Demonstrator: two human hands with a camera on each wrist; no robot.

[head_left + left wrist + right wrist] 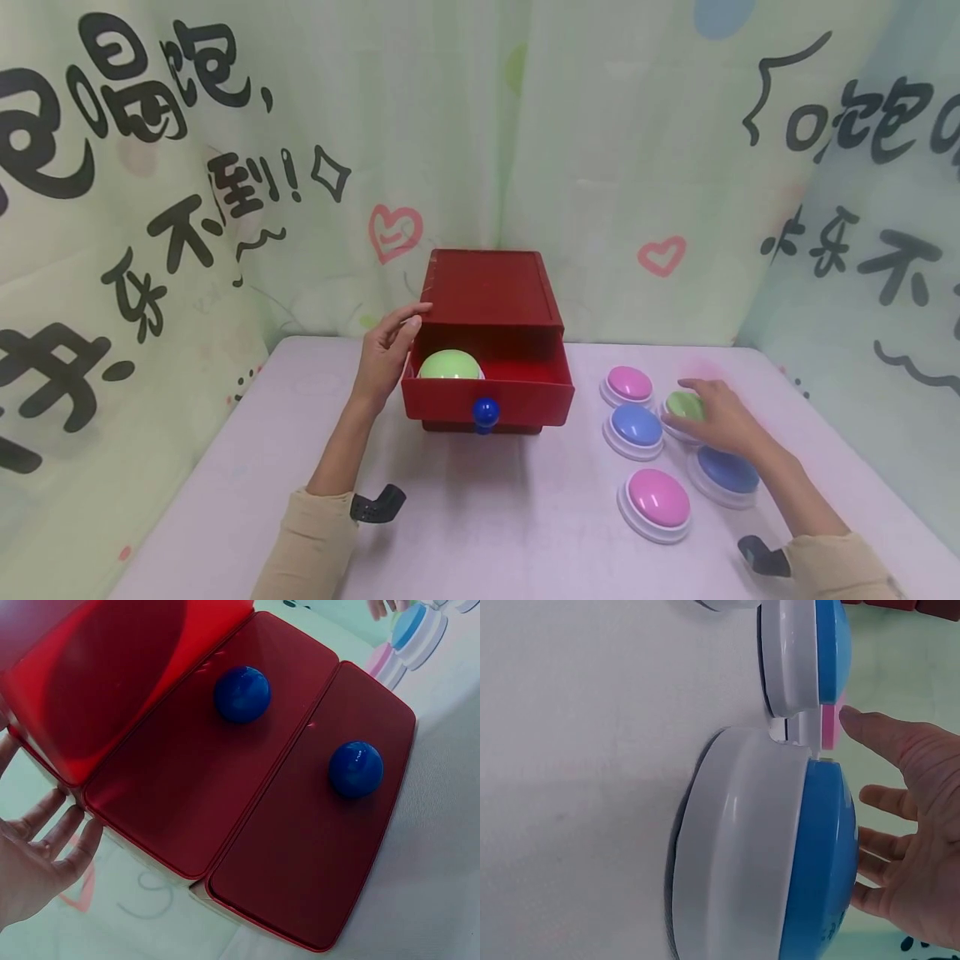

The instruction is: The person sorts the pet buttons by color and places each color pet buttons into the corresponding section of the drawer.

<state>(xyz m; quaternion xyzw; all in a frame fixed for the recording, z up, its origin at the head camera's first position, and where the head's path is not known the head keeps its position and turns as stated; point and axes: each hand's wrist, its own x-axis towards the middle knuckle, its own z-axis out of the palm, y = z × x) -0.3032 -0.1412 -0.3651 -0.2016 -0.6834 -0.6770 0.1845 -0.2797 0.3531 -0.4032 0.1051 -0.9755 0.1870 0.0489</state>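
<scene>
Currently wide with right grip [722,415], green button [684,405] at fingertips; wide too with left grip [386,354], red drawer box [491,287] alongside.

Just left of the right hand [712,414] sits a blue button [637,425], with a pink button [630,382] beyond it. A second pink button [658,498] lies left and on the near side; another blue button [724,470] is partly hidden by the wrist. The pale tabletop [450,525] spreads below. Beyond hangs a pale green cloth [622,150] with pink hearts [662,256] and black lettering [900,258].
</scene>
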